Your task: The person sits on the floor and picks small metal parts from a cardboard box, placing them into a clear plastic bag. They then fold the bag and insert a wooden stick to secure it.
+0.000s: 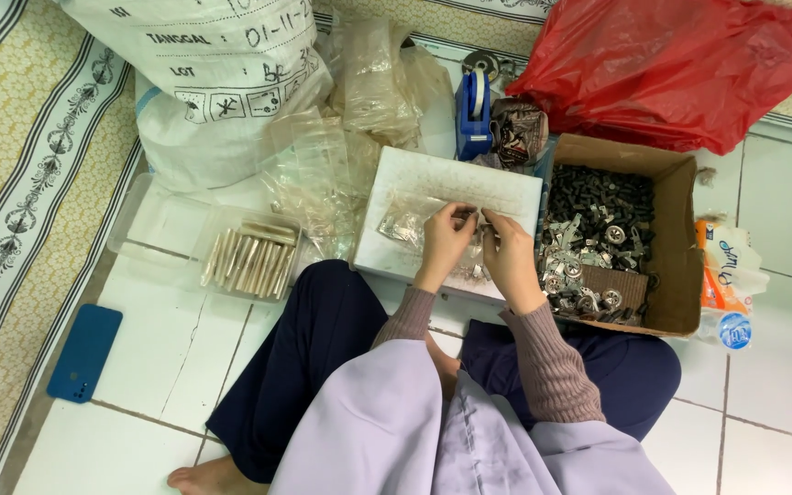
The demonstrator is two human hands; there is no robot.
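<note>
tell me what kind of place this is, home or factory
Probably a home floor used for piecework: the person sits cross-legged on white tiles beside a patterned mat, both hands at a white board, with a cardboard box of small metal parts alongside.

White tiled floor (167,357) with dark grout lines below and left of the hands; yellow patterned mat (20,183) with striped border far left. Even light.
</note>
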